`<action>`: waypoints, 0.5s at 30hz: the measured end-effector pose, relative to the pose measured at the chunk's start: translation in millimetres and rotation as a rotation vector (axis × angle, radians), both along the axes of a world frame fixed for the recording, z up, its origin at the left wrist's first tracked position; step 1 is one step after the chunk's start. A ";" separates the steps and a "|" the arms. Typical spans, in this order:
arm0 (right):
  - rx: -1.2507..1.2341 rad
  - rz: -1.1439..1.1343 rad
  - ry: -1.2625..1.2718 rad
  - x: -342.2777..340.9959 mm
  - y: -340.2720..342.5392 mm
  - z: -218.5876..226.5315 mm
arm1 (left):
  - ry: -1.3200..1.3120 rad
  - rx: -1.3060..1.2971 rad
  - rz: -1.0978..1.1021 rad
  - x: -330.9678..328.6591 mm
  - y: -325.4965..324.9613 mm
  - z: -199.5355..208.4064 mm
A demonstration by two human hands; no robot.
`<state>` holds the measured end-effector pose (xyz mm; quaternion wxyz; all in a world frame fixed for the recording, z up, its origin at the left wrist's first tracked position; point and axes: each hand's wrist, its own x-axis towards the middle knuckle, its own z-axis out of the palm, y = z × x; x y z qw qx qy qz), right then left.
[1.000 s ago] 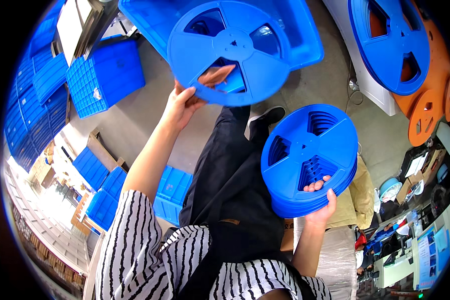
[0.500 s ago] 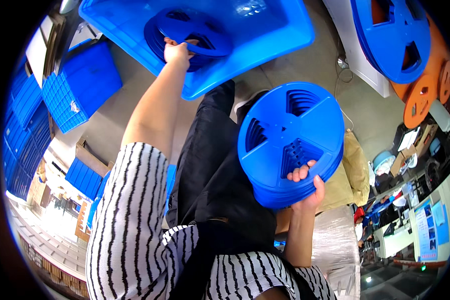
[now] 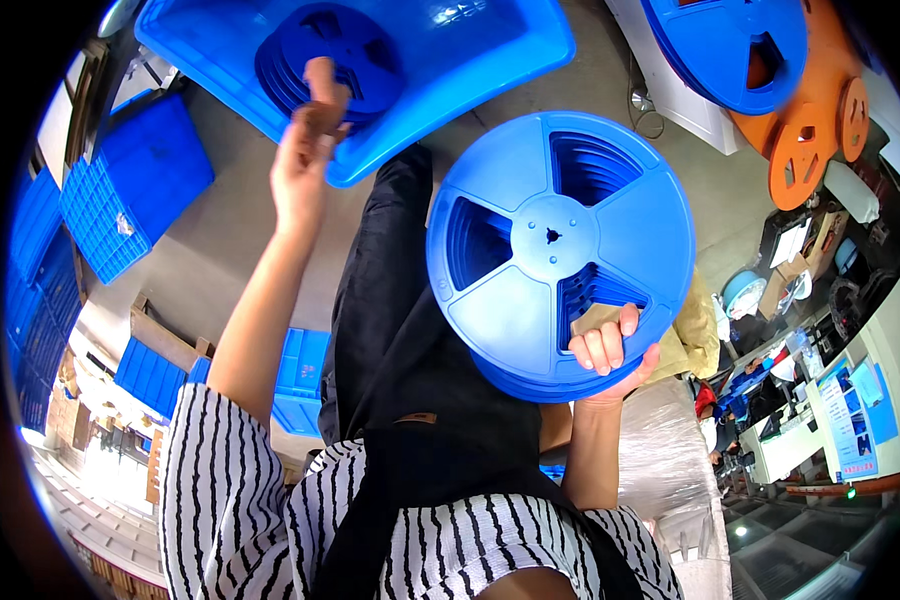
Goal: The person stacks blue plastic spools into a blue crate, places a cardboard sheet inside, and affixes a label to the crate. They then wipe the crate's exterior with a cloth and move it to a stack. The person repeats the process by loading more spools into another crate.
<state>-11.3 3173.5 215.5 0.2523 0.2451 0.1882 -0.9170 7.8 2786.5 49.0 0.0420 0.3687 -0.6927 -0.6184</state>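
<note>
A stack of blue plastic reels [image 3: 555,290] is tilted in front of me on the right. My right hand [image 3: 610,355] grips its lower edge, with several fingers hooked through the cut-out of the top reel and the thumb along the rim. More blue reels [image 3: 375,75] lie stacked inside a blue plastic bin [image 3: 490,60] ahead. My left hand [image 3: 305,165] is in the air at the bin's near rim, beside those reels. Motion smears its fingers, so whether they hold anything cannot be made out.
Another blue reel stack [image 3: 735,50] sits at the upper right near orange reels [image 3: 800,165]. Blue crates [image 3: 145,185] stand to the left, and a lidded blue box [image 3: 300,375] is by my leg. A wrapped, plastic-covered bundle [image 3: 660,450] lies at my right.
My left hand has drawn back from the reels in the bin toward me. My right hand has raised the held stack slightly and turned its face more toward me.
</note>
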 end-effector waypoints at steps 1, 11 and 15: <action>-0.041 0.004 0.017 2.1 2.9 1.1 | 0.035 -0.057 -0.116 10.5 17.9 -3.8; -0.337 -0.103 0.122 15.7 -16.7 4.6 | 0.363 -0.098 -0.977 -29.2 204.3 157.0; -0.324 -0.094 0.098 31.8 -2.2 13.7 | 0.149 -0.417 -0.755 -19.4 158.4 85.1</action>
